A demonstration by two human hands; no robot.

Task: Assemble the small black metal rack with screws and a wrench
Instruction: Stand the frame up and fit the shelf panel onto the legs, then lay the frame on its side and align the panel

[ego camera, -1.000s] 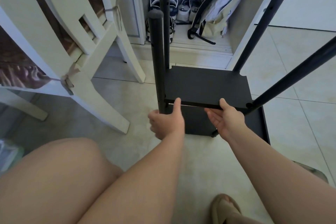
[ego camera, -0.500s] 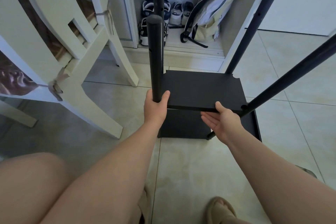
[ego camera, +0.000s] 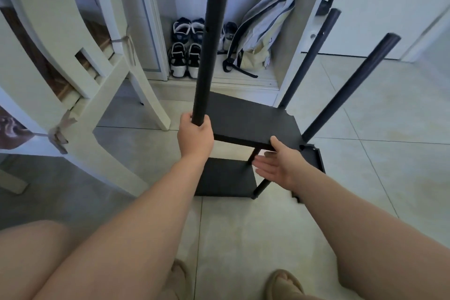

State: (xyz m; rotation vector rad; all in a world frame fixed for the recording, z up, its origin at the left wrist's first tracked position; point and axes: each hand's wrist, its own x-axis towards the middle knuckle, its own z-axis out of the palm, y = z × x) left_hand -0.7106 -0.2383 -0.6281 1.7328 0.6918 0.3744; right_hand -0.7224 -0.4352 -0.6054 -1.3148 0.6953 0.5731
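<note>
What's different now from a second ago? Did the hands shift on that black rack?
The left hand left the shelf's front edge and took hold of the near-left post, fingers wrapped round it. The shelf rose farther above the bottom panel. The right hand stayed open, palm up, at the shelf's front edge. The chair and shoes stayed put.

This is a home, in the area by a low open cupboard used for shoes. Inside it, pairs of sneakers stand on the left and a pale backpack slumps on the right. Left of the cupboard stands a white wooden chair. In front of it spreads a pale tiled floor, where the person's feet wear sandals.
</note>
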